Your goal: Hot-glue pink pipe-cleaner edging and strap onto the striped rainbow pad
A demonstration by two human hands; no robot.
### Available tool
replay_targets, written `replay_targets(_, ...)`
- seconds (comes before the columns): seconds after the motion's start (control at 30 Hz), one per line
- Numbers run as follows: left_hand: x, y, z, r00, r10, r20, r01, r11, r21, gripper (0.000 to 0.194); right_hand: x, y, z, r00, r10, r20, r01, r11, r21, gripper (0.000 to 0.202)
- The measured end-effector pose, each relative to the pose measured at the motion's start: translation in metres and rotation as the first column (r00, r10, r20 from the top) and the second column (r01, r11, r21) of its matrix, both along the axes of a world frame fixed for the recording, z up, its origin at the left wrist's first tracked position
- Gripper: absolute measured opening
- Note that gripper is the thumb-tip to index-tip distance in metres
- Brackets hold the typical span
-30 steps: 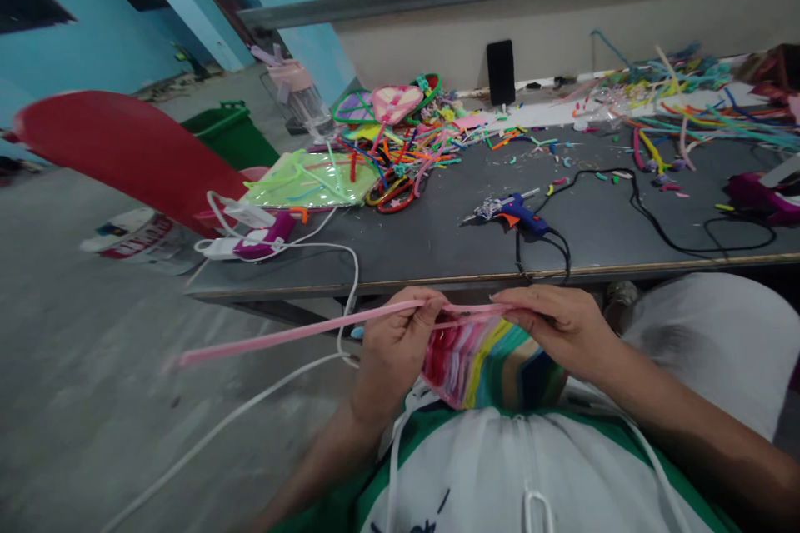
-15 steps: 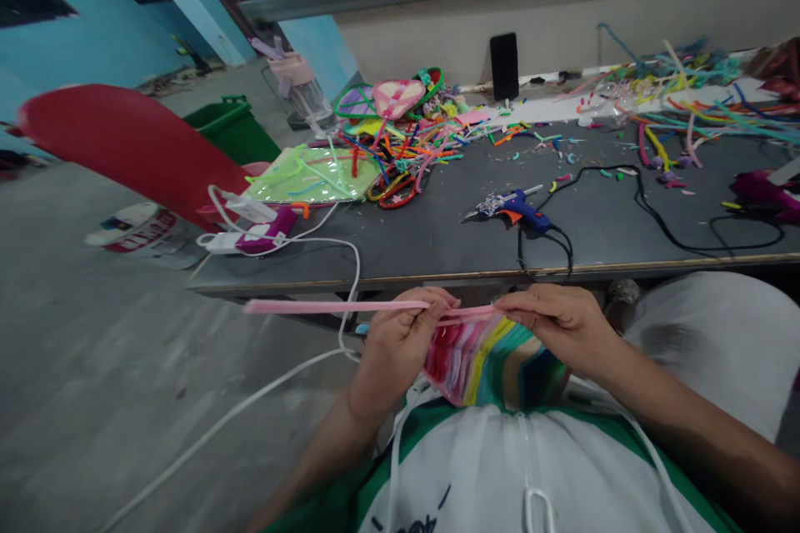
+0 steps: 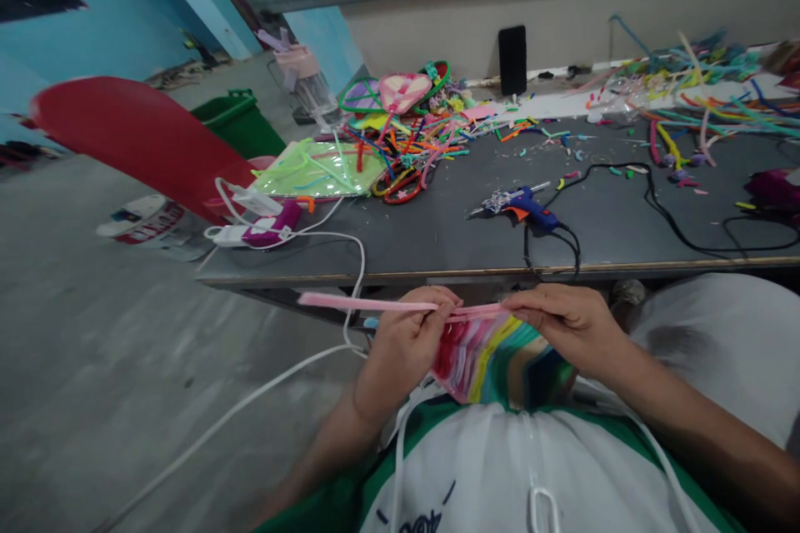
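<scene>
A pink fuzzy strip [image 3: 368,303] runs level in front of the table's near edge, its free end pointing left. My left hand [image 3: 416,329] pinches it between thumb and fingers. My right hand [image 3: 566,316] is closed on the strip's right end. Between the hands the pink looks doubled. Just below it, against my lap, hangs a panel of multicoloured stripes [image 3: 487,358], red and pink through yellow and green to dark blue. Its top edge meets the pink strip; whether the two are joined I cannot tell.
On the grey table [image 3: 412,246] lie a blue glue gun [image 3: 531,208] with a black cord, a pile of coloured stems [image 3: 418,141], a green packet [image 3: 322,168] and a purple adapter [image 3: 273,225]. A white cable [image 3: 250,400] hangs at the left. A phone [image 3: 512,60] leans upright at the back.
The free left end of the pink strip is now shorter beyond my left hand. Everything has shifted slightly right as the view turned; both hands keep their hold.
</scene>
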State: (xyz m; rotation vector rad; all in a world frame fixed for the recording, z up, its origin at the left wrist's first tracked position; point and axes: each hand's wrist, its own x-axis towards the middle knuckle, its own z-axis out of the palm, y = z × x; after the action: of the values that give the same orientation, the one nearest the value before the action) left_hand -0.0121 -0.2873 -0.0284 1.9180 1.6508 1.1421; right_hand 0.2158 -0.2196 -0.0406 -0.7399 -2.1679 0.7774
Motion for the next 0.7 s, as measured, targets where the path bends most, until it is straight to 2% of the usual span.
replay_targets(0.3,0.000,-0.006,0.000,0.994,0.004,-0.108,-0.005,1.000,-0.013,0.019,0.000,0.004,0.002,0.995,0.008,0.096,-0.013,0.999,0.045,0.021)
replay_targets(0.57,-0.005,-0.006,-0.013,0.973,0.032,-0.229,-0.027,0.999,0.026,0.020,-0.011,0.007,0.009,0.964,0.003,0.266,-0.070,0.968,0.241,0.020)
replay_targets(0.7,-0.008,-0.006,-0.014,0.970,0.043,-0.239,-0.042,0.999,0.011,0.021,-0.016,0.004,0.006,0.953,0.004,0.304,-0.116,0.930,0.349,0.025)
